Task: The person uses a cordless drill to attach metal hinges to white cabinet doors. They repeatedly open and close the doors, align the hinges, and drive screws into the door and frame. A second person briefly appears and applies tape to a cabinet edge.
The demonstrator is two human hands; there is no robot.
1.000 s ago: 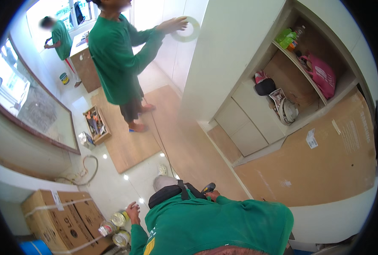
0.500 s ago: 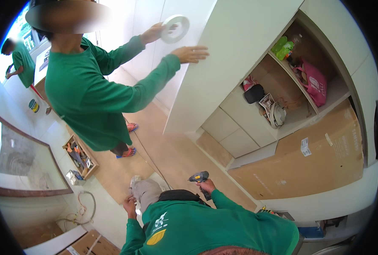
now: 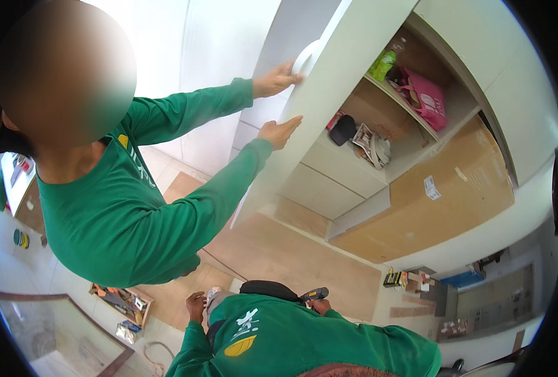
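My right hand (image 3: 320,306) is closed around the grip of a dark grey cordless drill (image 3: 315,293) beside my waist. My left hand (image 3: 195,306) hangs next to my trouser leg, fingers loosely apart and nothing in them. In front of me, a co-worker in a green shirt holds a roll of white tape (image 3: 305,58) against the edge of a tall white cabinet door (image 3: 345,75). The co-worker's other hand lies against the door's edge lower down.
Right of the door, open shelves hold a pink bag (image 3: 424,100), a dark pouch (image 3: 342,130) and a green packet (image 3: 382,65). A large cardboard sheet (image 3: 429,188) leans below. On the floor at left stand a wooden toolbox (image 3: 142,306) and a framed glass panel (image 3: 53,339).
The co-worker appears closer and has brought the tape roll to the door edge. My view has shifted. The drill has come closer to my waist, still in my right hand.
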